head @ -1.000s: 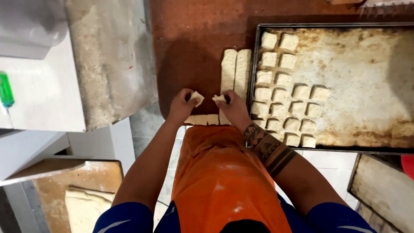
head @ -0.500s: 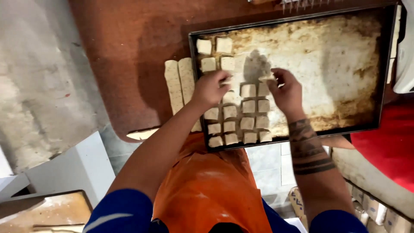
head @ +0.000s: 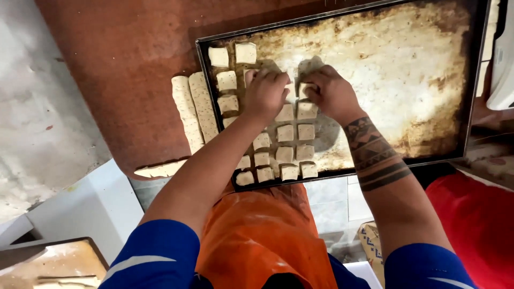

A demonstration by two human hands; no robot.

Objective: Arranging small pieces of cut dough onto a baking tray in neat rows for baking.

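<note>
1. Head view, centre of frame: the left hand [head: 266, 95] is pressed palm-down on the baking tray [head: 428, 80], fingers curled over a dough square that it hides; whether it grips or merely presses cannot be told.
2. Just right of it, the right hand [head: 332, 93] pinches a small dough piece [head: 305, 90] between fingertips, low over the tray.
3. Lower centre: cut dough squares [head: 285, 133] lie in neat rows filling the tray's left part; its right part is bare, browned metal.
4. Left of the tray, two uncut dough strips [head: 194, 109] rest on the reddish worktop [head: 123, 64].
5. Judgement: good placement means seating each piece level, aligned with the existing rows, with even gaps and no overlapping edges.
</note>
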